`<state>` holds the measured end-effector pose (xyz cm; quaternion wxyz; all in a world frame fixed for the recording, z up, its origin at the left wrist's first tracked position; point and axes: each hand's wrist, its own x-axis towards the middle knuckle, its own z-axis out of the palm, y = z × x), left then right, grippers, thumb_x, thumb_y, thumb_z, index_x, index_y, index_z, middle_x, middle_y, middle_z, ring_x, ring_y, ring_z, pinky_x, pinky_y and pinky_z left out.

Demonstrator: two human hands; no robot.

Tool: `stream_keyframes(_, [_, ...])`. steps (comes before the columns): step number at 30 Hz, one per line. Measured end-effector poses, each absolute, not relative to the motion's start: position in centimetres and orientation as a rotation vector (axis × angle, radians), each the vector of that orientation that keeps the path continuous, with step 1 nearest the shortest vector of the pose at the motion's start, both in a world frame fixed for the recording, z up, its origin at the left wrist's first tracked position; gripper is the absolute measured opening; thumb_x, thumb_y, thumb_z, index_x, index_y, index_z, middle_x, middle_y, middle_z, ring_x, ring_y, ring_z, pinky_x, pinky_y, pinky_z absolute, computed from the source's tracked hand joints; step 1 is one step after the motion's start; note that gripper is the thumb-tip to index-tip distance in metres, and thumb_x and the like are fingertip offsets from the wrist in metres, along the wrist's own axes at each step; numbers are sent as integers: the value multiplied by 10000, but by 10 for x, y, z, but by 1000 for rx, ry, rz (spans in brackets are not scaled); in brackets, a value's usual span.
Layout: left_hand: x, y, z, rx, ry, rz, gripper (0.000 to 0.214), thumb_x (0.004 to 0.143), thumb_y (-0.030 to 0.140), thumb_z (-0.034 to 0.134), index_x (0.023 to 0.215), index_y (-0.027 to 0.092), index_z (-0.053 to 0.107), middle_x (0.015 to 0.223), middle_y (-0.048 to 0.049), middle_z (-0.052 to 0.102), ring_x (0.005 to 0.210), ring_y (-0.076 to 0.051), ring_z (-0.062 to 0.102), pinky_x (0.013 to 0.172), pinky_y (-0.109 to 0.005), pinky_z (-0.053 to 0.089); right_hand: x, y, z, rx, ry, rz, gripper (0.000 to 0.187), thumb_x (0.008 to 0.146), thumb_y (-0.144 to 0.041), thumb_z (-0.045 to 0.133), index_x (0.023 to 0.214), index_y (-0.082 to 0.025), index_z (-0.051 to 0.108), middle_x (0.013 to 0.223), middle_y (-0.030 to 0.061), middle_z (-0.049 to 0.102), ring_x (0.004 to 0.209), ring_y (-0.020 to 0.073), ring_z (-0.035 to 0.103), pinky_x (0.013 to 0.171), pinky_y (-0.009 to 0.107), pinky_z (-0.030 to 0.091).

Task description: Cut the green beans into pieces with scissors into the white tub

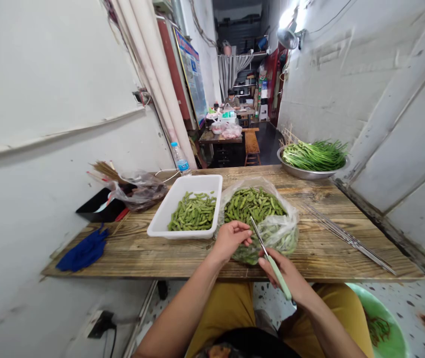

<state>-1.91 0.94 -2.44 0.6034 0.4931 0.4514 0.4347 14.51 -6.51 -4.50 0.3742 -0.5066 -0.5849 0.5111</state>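
My right hand (285, 273) is closed around the pale green handle of a pair of scissors (268, 256), blades pointing up toward the bag. My left hand (232, 237) sits at the near edge of a clear plastic bag of edamame pods (259, 214), fingers curled together in a pinch; what they hold is too small to make out. To the left of the bag stands a white plastic tray (162, 221) holding several green pods (193, 211). Both hands hover over the front edge of the wooden table (328, 248).
A metal bowl of long green stalks (314, 158) stands at the back right, metal skewers (347, 236) beside it. At the left lie a blue cloth (84, 250), a black tray (98, 206), a bag of sticks (138, 189) and a water bottle (180, 159). A green basin (387, 323) sits on the floor. A person sits far back.
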Motion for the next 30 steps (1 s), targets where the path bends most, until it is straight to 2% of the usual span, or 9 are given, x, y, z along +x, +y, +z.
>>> stream_keyframes(8, [-22,6,-20,1218,1106,964,221,612,269,707,762,114,663,600,19,591,490,-55,446,495,-190,327,142,-69,-43,-1307,-1425,1490,392,764,-580,575,860,-204,520,437,-99,374,335,63,332,335,189,302])
stream_keyframes(12, [-26,10,-24,1203,1144,954,212,642,289,676,766,118,652,547,22,557,483,-80,469,500,-203,360,139,-68,-53,-1327,-1318,1568,413,775,-609,539,855,-206,496,438,-112,345,290,60,323,283,183,302])
stream_keyframes(14, [-39,18,-23,1263,1303,1080,188,681,277,639,794,127,648,586,4,583,515,-103,510,536,-223,403,140,-67,-56,-1305,-1254,1565,429,764,-608,557,899,-206,493,470,-107,370,304,64,343,286,189,319])
stream_keyframes(17, [-67,31,-15,1563,1749,1375,218,732,211,584,928,145,653,864,-73,656,742,-171,593,720,-303,460,141,-67,-53,-1228,-1165,1540,458,762,-609,565,963,-205,483,560,-77,441,407,81,422,373,207,391])
stream_keyframes(19, [-80,38,-10,1840,2026,1366,339,728,170,597,1064,174,636,1142,-125,601,1022,-255,551,883,-400,409,142,-68,-49,-1176,-1101,1552,464,776,-615,544,982,-203,484,626,-52,474,498,96,467,458,225,431])
stream_keyframes(20, [-81,41,-9,1977,2100,1287,364,736,159,597,1097,195,631,1213,-127,568,1107,-280,504,934,-439,364,141,-69,-48,-1153,-1070,1573,467,781,-619,535,989,-203,485,649,-44,479,529,102,476,487,232,437])
stream_keyframes(22, [-75,46,-12,2228,2066,1035,302,785,158,562,1061,236,656,1180,-102,593,1123,-276,487,965,-472,305,141,-70,-48,-1112,-1023,1634,482,779,-631,527,999,-203,487,669,-38,471,554,110,476,504,240,430])
stream_keyframes(26, [-45,60,-32,2517,1838,560,238,862,159,465,849,226,693,900,-71,645,978,-238,529,919,-465,296,142,-72,-54,-1103,-1077,1667,458,811,-612,500,1019,-204,477,669,-40,457,533,109,461,497,247,413])
stream_keyframes(30, [-31,68,-41,2629,1811,488,246,871,133,436,854,191,674,918,-93,626,988,-236,520,904,-446,302,145,-77,-58,-1152,-1167,1625,397,860,-565,457,1022,-203,472,648,-46,458,512,103,449,500,246,411])
